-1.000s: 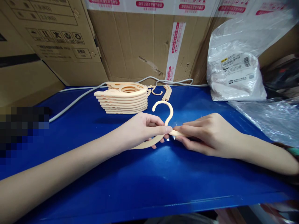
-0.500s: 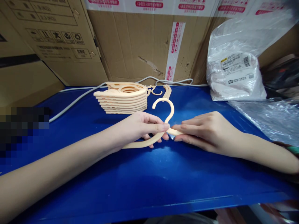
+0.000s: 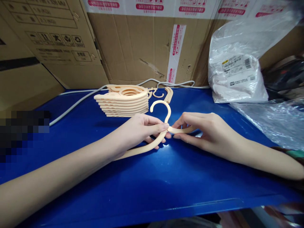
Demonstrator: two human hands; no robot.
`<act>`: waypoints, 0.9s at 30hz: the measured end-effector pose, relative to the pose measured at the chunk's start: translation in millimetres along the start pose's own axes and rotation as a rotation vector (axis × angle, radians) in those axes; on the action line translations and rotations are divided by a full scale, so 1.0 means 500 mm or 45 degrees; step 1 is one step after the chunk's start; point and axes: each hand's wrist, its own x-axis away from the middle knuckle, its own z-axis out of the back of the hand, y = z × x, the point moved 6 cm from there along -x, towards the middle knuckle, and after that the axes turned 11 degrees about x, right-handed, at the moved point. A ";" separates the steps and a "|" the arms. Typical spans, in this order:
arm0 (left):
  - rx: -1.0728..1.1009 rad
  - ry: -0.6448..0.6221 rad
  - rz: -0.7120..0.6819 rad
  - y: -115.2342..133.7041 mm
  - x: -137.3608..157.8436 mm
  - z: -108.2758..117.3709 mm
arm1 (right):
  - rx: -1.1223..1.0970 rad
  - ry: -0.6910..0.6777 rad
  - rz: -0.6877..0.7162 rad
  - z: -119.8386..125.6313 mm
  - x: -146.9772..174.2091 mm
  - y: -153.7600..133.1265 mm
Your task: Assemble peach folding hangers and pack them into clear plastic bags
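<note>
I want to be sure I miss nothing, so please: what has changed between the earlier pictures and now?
The right hand has opened somewhat, uncovering more of the hanger on that side. The hook has shifted slightly left. Nothing was visibly picked up or put down. The left hand still pinches the hanger below its hook; the stack and the bag stayed in place.
</note>
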 end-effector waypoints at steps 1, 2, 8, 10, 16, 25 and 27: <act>0.004 0.024 -0.006 0.001 0.001 -0.001 | -0.044 0.000 -0.050 -0.003 -0.001 0.003; 0.009 0.048 -0.006 0.001 0.001 -0.003 | -0.095 -0.005 -0.109 -0.006 -0.001 0.007; 0.023 0.095 -0.014 0.004 0.000 -0.011 | -0.434 -0.043 -0.310 -0.022 -0.005 0.021; 0.021 0.077 -0.036 0.005 0.000 -0.012 | -0.466 -0.023 -0.299 -0.020 -0.005 0.019; -0.031 0.077 -0.050 0.008 0.005 -0.012 | -0.579 -0.049 -0.313 -0.023 -0.004 0.019; -0.161 0.029 -0.035 0.012 0.001 -0.016 | -0.499 -0.088 -0.336 -0.026 -0.006 0.026; -0.190 0.017 -0.041 0.011 0.000 -0.014 | -0.493 -0.099 -0.324 -0.026 -0.008 0.025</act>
